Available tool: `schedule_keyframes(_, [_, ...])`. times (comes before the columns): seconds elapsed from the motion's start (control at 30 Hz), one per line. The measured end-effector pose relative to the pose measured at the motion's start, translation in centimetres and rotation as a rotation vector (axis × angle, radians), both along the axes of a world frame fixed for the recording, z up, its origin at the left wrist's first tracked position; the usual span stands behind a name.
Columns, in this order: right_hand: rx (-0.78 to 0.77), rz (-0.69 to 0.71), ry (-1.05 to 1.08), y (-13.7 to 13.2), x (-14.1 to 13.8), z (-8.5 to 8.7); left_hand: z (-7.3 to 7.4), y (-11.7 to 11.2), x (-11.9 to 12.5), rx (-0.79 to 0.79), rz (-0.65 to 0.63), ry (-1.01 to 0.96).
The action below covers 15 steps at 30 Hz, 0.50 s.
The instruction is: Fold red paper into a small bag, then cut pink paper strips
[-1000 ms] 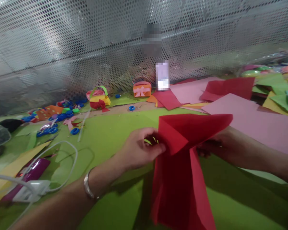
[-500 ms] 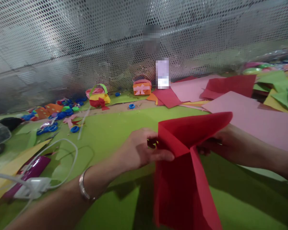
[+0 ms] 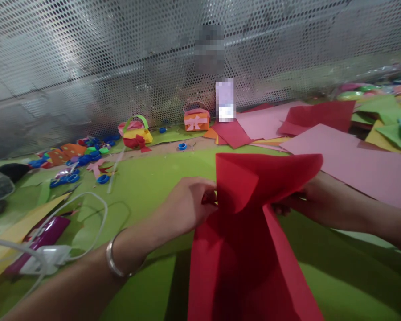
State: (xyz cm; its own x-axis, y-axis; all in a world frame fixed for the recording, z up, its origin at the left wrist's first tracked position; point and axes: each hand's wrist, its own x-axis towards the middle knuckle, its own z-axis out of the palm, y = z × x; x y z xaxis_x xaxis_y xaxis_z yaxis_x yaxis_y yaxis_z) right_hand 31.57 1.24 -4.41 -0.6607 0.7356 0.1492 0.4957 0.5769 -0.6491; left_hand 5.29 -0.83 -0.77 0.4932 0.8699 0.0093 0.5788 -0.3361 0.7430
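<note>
Red paper [image 3: 243, 240], smooth and creased, flares between the fingers of the left hand [image 3: 195, 203] and right hand [image 3: 321, 203]. The left pinches its edge, almost closed; the right, partly hidden, curls and grips behind.

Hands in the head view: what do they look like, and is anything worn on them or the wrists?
Left hand and right hand are ungloved, and no sleeve is in view. A slim, silver-coloured bangle circles the left wrist; none shows on the right.
</note>
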Motion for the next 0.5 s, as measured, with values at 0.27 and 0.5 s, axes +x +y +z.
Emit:
schedule_keyframes(0.27, [-0.120,0.003,-0.001,-0.2,0.0,0.1,-1.3,0.5,0.7,-0.092,0.082,-0.044])
schedule_keyframes(0.5, [-0.099,-0.009,0.002,-0.1,0.0,-0.2,-3.3,0.6,2.5,-0.156,0.211,-0.182])
